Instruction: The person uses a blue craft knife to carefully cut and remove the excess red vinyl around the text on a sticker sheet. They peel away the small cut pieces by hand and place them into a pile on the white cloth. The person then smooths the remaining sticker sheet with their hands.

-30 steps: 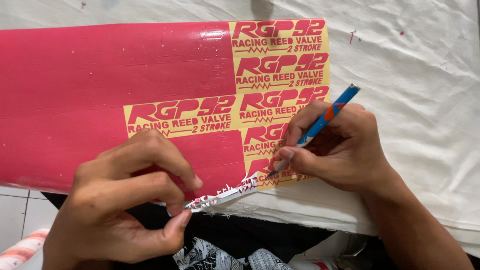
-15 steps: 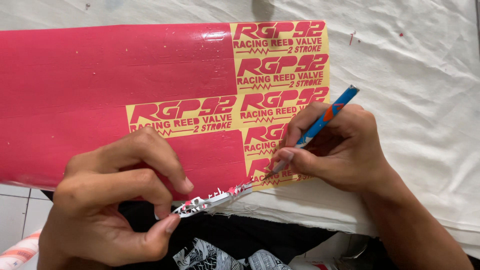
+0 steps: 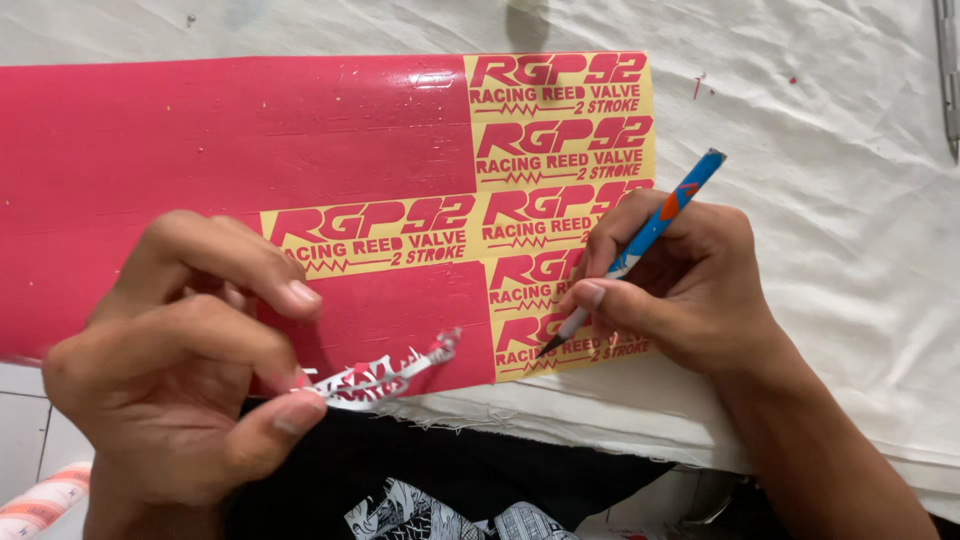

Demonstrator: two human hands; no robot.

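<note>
Far left, low: a striped roll end is partly seen at the frame corner, untouched.

Left hand: closed in a pinch. A curled red-and-white strip of peeled film is held between thumb and fingers. The strip's long axis is laid roughly left to right, its free end raised rightward toward the sheet's near edge.

Centre: a red vinyl sheet is spread flat on a white cloth. Yellow backing is exposed where film has been lifted, with rows of red lettering left standing on it. The sheet's long axis is set across the view, left to right.

Right hand: closed around a blue pen knife, held like a pencil and tilted up to the right. Its tip is set on the lowest yellow row, near the sheet's near edge.

Key relation: the strip's free end is just left of the tip, between the hands; the left hand alone holds it.
</note>
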